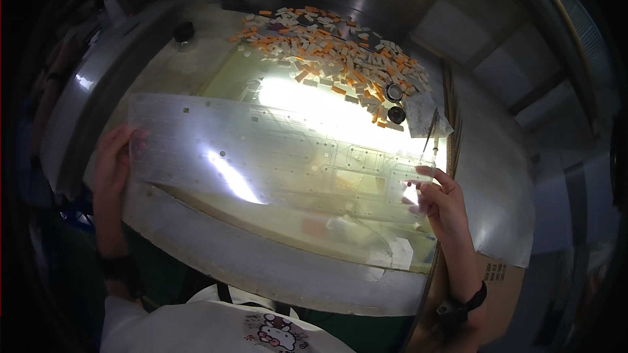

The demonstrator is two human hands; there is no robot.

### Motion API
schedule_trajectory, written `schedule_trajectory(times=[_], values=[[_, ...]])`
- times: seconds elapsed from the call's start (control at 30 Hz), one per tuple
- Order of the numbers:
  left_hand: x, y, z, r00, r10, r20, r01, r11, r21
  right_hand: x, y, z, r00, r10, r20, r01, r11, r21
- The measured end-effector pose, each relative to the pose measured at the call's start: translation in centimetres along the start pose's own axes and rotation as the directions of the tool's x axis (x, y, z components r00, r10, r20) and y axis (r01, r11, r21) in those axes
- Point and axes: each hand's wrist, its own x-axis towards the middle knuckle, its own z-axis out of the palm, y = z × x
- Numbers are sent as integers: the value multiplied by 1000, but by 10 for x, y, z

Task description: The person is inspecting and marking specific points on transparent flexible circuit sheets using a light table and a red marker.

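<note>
A long, translucent plastic sheet [288, 150] with a printed pattern of fine lines and dots spans the space between my hands, above a lit table. My left hand [116, 153] grips its left end, the fingertips partly showing through the sheet. At the right end my right hand [443, 201] holds the edge between thumb and fingers. Light from the table shines through the sheet, and a bright glare streak crosses its left half. Tweezers [430, 132] lie just beyond my right hand, on a crumpled pale cloth [422, 112].
Many small orange and white pieces [340, 52] are heaped at the table's far side. Two small round containers [395, 115] sit at the heap's right edge. A dark-capped jar [184, 34] stands far left. The lit table [288, 258] has a raised right edge; a cardboard box [500, 294] is at lower right.
</note>
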Motion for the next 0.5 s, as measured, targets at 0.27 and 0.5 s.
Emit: schedule_trajectory(times=[0.27, 0.5], values=[[7, -3, -6, 1000, 10, 4, -10, 1000, 7, -3, -4, 5, 994, 109, 19, -109, 994, 3], [14, -3, -4, 998, 25, -57, -13, 977, 211, -4, -3, 1, 981, 156, 117, -174, 973, 154]])
